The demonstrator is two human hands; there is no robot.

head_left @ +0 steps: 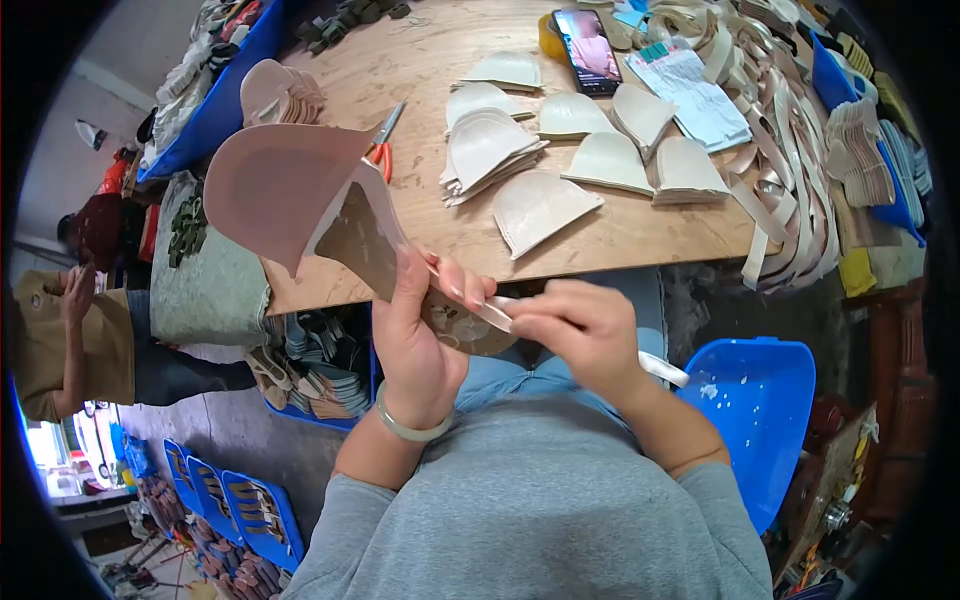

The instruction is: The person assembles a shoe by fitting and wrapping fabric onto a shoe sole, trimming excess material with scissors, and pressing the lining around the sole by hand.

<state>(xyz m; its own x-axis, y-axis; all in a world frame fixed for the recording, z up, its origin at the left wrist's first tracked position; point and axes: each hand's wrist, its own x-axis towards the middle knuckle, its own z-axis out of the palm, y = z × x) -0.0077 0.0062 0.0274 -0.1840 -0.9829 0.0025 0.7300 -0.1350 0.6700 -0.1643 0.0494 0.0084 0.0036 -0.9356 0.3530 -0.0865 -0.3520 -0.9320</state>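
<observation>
My left hand point(415, 345) grips a brown shoe insole point(365, 235) around its middle, thumb on one side and fingers over the edge. A large rounded pink shoe upper piece point(275, 190) is joined at the insole's far end and points to the upper left. Near the insole's heel, my right hand point(590, 330) pinches a pale strip point(664, 370). One end of this strip runs along the insole's edge under my left fingers, and its other end sticks out below my right hand. Behind the pink piece lie scissors point(385, 145) with orange handles.
Stacks of pale half-round pieces point(490, 145) lie on the wooden table point(340, 90). A phone point(588, 50), a paper sheet point(690, 95) and hanging ribbon strips point(790, 170) are farther right. A blue bin point(760, 400) stands at my right. Another person point(75, 340) stands at left.
</observation>
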